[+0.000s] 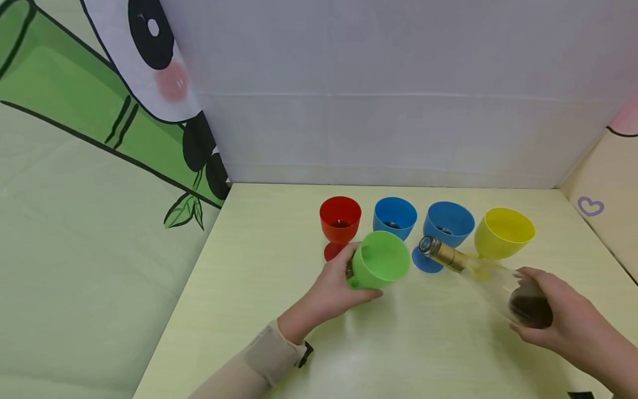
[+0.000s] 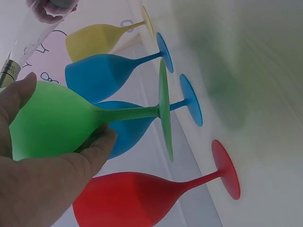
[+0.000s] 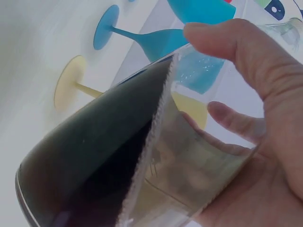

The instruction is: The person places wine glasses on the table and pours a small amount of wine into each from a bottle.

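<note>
My left hand (image 1: 334, 288) grips a green goblet (image 1: 382, 257) by its bowl, lifted off the table; its stem and foot hang free in the left wrist view. In my right hand (image 1: 568, 316) is a clear glass bottle (image 1: 490, 282) with a gold neck, tilted with the mouth toward the green goblet but apart from it. Dark liquid (image 3: 94, 146) lies in the bottle's base end. Behind the hands stand a red goblet (image 1: 340, 219), two blue goblets (image 1: 395, 216) and a yellow goblet (image 1: 504, 233). Dark liquid shows in the red and blue ones.
The goblets stand in a row toward the back of the pale table (image 1: 239, 277). A plain pale panel (image 1: 374, 127) rises behind it. Printed panels with a green drawing (image 1: 75, 83) and a heart (image 1: 590, 206) flank the sides. A small black object (image 1: 580, 395) lies at the front right.
</note>
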`<state>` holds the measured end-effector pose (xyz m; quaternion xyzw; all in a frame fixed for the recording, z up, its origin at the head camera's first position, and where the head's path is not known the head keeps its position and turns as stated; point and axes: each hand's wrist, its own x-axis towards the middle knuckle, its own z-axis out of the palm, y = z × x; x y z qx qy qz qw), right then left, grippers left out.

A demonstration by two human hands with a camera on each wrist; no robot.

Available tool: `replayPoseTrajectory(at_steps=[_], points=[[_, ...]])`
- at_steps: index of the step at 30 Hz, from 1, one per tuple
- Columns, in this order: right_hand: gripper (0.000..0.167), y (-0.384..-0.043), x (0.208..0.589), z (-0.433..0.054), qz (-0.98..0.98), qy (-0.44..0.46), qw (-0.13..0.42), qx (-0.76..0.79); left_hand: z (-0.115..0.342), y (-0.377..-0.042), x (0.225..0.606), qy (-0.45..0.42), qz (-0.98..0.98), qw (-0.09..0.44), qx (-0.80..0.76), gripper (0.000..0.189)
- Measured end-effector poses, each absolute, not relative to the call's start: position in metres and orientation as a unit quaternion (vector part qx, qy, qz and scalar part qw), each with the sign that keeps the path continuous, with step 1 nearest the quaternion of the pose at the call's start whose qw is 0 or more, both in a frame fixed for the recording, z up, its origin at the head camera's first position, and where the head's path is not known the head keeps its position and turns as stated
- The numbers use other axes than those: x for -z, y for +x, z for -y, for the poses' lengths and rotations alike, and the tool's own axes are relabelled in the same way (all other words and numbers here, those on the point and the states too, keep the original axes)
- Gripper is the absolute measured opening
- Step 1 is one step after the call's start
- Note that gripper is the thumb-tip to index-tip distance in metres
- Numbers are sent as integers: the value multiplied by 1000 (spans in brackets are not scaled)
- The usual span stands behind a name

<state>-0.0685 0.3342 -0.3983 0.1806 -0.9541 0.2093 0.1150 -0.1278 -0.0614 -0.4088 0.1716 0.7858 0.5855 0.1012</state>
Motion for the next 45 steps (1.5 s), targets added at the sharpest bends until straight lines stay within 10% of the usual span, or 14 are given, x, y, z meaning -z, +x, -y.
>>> replayPoseTrajectory(at_steps=[45], points=[[103,-68,373,-336,962,180,185,-84,56,-126,411,175,-805,105,-557,79]])
